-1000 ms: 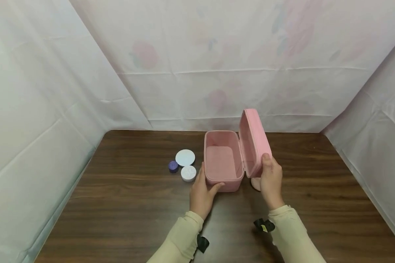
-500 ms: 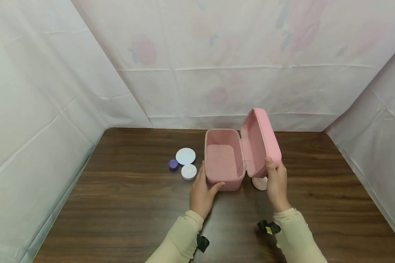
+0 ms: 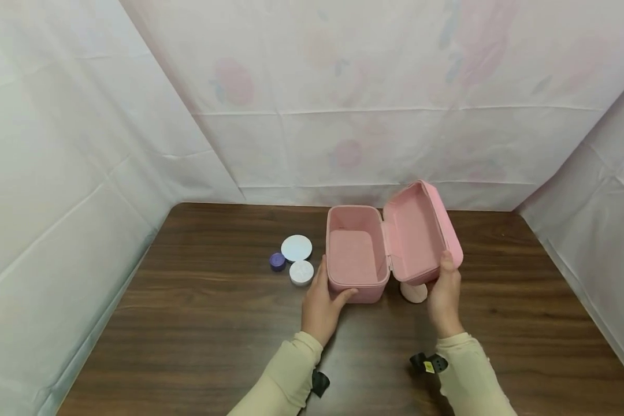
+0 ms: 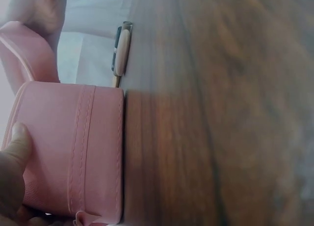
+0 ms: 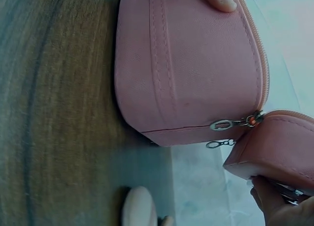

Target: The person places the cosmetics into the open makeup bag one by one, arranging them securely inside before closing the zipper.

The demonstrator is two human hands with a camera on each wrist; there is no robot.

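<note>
My left hand (image 3: 321, 306) grips the near left corner of the pink case (image 3: 355, 254), thumb hooked over the front wall and fingers laid along its left side; the left wrist view shows that thumb (image 4: 17, 147) pressed flat on the stitched pink wall. My right hand (image 3: 444, 294) holds the near edge of the lid (image 3: 422, 234), thumb on top of the rim and fingers curled underneath. The case stands on the brown table (image 3: 187, 335), a little behind the middle and right of centre, with its lid swung open to the right and tilted well back on the hinge, so both pink insides face up. In the right wrist view two metal zip pulls (image 5: 222, 133) hang at the seam between case and lid. Under the raised lid, just beside my right hand, sits a small pale pink round piece (image 3: 413, 292) on the table. To the left of the case lie three small things close together: a white disc (image 3: 296, 248) farthest back, a white jar (image 3: 301, 273) just beside my left fingers, and a purple cap (image 3: 277, 262) to the left of those. White sheeting (image 3: 83, 144) hangs around the table on three sides.
</note>
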